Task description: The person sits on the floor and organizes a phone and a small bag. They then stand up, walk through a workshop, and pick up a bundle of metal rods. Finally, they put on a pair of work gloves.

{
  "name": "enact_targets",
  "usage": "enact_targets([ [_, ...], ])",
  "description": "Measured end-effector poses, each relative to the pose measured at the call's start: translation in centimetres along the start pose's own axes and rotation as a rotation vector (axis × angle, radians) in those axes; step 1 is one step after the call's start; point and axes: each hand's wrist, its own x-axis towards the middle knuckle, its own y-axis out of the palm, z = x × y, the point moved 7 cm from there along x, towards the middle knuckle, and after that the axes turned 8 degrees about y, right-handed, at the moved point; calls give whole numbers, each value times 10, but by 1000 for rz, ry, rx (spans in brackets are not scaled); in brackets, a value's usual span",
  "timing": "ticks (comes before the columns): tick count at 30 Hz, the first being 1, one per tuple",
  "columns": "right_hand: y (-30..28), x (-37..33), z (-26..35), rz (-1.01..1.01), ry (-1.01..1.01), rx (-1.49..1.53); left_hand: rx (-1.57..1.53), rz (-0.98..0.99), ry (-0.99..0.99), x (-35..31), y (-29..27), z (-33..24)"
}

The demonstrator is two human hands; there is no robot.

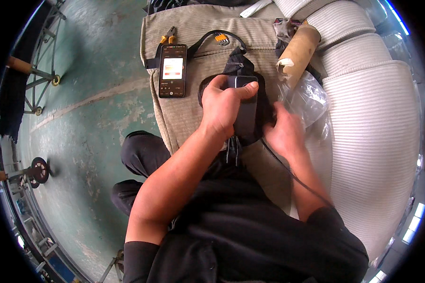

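A dark grey, flat rectangular device with rounded corners [246, 119] lies over a black fabric pouch [264, 101], its long side running toward the person. The left hand [220, 107] is clamped on the device, thumb laid across its upper face and fingers around its left edge. The right hand [286, 129] is at the right edge of the pouch; it is slightly blurred, and whether its fingers are closed on anything I cannot tell. A thin black cable [281, 163] runs from beside the pouch across the right forearm.

Beyond the pouch, a black webbing strap [204, 41] curves left over a beige ribbed-cloth seat [259, 30]. On it lies a black smartphone with a lit screen [173, 70], just beside yellow-and-black-handled pliers [169, 36]. A small orange holder with metal pieces [221, 38] lies within the strap's curve. To the right are a brown cardboard tube [301, 51] with a torn end and a clear plastic bag [312, 100], next to pale, ribbed, rounded upholstery [375, 122]. At left is a worn green floor [90, 134].
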Motion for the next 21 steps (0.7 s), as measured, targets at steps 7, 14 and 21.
enact_targets([
  [7, -12, -8, 0, 304, 26, 645, 377, -149, 497, -15, 8, -9],
  [14, -1, -6, 13, 237, 104, 1129, 932, 166, 637, -24, 20, -15],
  [21, 1, 7, 9, 74, 64, 929, 795, -106, 822, -48, -53, -62],
])
